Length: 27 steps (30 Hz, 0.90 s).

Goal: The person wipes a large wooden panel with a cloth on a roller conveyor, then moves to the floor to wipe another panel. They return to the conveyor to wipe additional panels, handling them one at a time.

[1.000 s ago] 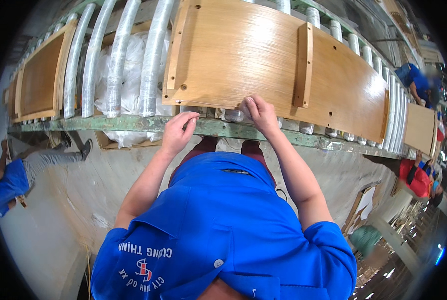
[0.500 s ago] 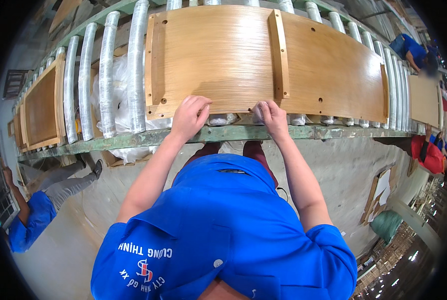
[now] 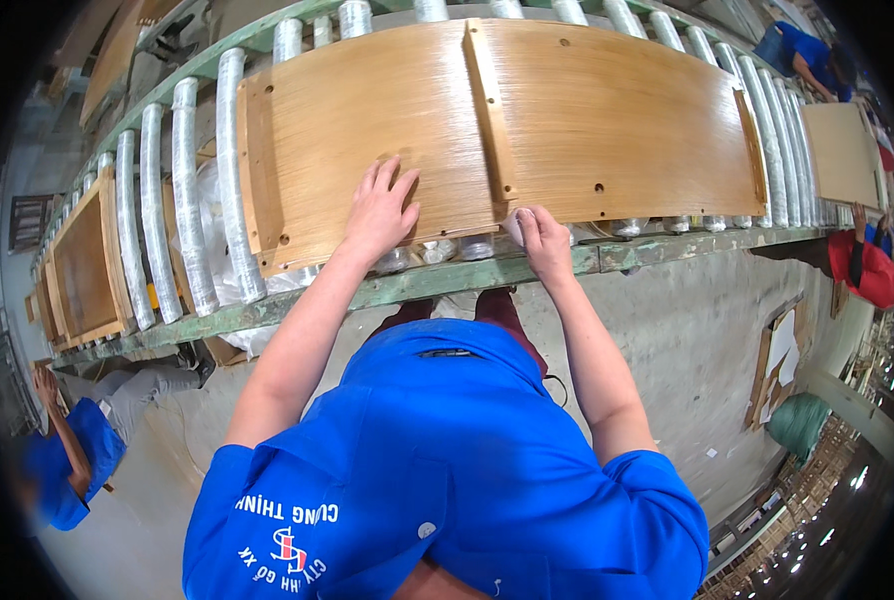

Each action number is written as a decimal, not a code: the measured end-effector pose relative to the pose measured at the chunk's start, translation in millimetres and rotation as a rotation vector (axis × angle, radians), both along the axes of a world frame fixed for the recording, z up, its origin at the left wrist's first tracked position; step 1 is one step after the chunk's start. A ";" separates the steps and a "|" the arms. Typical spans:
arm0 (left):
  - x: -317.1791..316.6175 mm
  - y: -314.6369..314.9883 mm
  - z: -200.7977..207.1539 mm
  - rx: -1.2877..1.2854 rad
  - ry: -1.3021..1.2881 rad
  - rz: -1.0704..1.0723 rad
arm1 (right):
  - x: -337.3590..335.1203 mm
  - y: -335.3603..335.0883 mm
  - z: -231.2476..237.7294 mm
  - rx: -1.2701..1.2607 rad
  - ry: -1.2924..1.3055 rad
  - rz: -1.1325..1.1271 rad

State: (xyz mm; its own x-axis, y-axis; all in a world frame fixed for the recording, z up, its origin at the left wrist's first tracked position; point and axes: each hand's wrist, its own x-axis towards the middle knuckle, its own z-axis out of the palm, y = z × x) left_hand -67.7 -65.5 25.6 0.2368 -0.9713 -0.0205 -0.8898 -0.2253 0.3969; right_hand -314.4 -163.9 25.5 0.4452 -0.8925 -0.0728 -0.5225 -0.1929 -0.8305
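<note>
The wooden panel (image 3: 487,120) lies flat across the roller conveyor (image 3: 192,200), spanning many rollers so that its weight is spread and it can travel sideways with little effort. It occupies the centre of the view, its near long edge close to the green conveyor rail (image 3: 447,280).

At far left, a smaller framed panel (image 3: 82,265) rests on the same rollers, well apart from the main one. Clear plastic film (image 3: 217,250) shows between and below the rollers just left of the main panel.

The left hand (image 3: 382,205) lies palm-down on the panel face near its near-left corner, fingers spread and not gripping; a flat palm gives friction for pushing or steadying. A raised wooden cleat (image 3: 492,110) crosses the panel from far to near, just right of that hand. The right hand (image 3: 542,240) sits at the near edge beside the foot of the cleat, fingers curled onto the edge, apparently pinching it; what lies beneath the fingertips cannot be told.

At far right, another board (image 3: 847,150) lies on the conveyor.
</note>
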 end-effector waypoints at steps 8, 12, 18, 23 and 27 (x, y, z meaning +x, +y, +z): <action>-39.1 -16.7 -8.2 0.128 -0.201 0.093 | -75.7 -48.1 -6.7 -0.077 -0.059 -0.213; -48.0 -23.3 -6.7 0.208 -0.243 0.144 | -107.2 -66.5 -7.4 -0.124 -0.060 -0.298; -54.7 -36.3 -2.1 0.305 -0.238 0.187 | -127.5 -81.1 -10.9 -0.120 -0.092 -0.310; -58.4 -41.7 1.8 0.343 -0.209 0.201 | -133.2 -86.5 -14.2 -0.112 -0.076 -0.291; -61.7 -45.5 4.5 0.398 -0.215 0.210 | -145.7 -96.7 -13.2 -0.112 -0.098 -0.308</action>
